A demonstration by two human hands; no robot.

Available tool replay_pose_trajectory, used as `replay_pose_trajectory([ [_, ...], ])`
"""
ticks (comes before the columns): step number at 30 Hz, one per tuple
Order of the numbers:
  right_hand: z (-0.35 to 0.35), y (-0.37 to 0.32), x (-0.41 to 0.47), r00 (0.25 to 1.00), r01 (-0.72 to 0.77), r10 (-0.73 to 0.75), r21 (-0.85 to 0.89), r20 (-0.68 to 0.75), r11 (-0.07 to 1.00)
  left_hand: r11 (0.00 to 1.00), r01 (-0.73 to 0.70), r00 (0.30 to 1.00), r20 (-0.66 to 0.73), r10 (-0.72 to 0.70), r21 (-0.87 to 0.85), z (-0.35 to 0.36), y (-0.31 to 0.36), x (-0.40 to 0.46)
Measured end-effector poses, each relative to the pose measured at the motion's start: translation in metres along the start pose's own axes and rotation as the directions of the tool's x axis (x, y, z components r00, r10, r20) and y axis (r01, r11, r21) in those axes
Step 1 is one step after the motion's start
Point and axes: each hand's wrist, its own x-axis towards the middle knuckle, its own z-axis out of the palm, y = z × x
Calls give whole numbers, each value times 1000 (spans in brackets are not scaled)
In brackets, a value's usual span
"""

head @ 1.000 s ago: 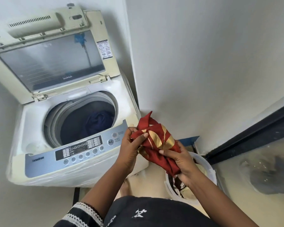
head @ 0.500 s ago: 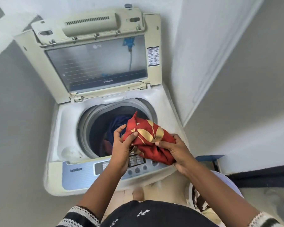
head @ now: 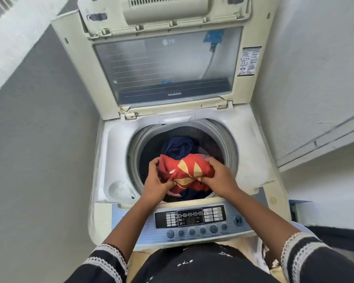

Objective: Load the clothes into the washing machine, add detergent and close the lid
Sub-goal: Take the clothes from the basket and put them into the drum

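A top-loading washing machine (head: pixel 114 160) stands before me with its lid (head: pixel 172 64) raised upright. A bunched red cloth with gold leaf shapes (head: pixel 189 169) hangs over the mouth of the drum. My left hand (head: pixel 156 183) grips its left side and my right hand (head: pixel 218 177) grips its right side. Dark blue clothes (head: pixel 178 146) lie inside the drum behind the red cloth. No detergent is in view.
The control panel (head: pixel 192 219) runs along the machine's front edge under my forearms. Grey walls close in on the left and right. A white door or cabinet panel (head: pixel 325 144) juts in at the right. A pale bucket rim (head: pixel 300 226) shows at lower right.
Both hands carried the red cloth from beside the bucket at the right, across the control panel, to the drum opening. The view has turned to face the machine squarely.
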Motion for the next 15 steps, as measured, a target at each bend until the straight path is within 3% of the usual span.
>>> replay_pose_trajectory([
  [4, 7, 8, 7, 989, -45, 63, -126, 136, 991, 989, 45, 999, -11, -44, 143, 2, -12, 8],
  [8, 10, 14, 11, 986, -59, 88, -195, 143, 979, 970, 73, 995, -79, -57, 230, 2, -18, 15],
  [12, 12, 15, 10, 993, -15, 40, -209, 112, 978, 933, 7, 993, -111, 35, 360, 3, -19, 16],
  [15, 10, 12, 6, 998, 63, -62, -154, 13, 986, 865, -111, 976, -108, 187, 490, 6, -13, 11],
])
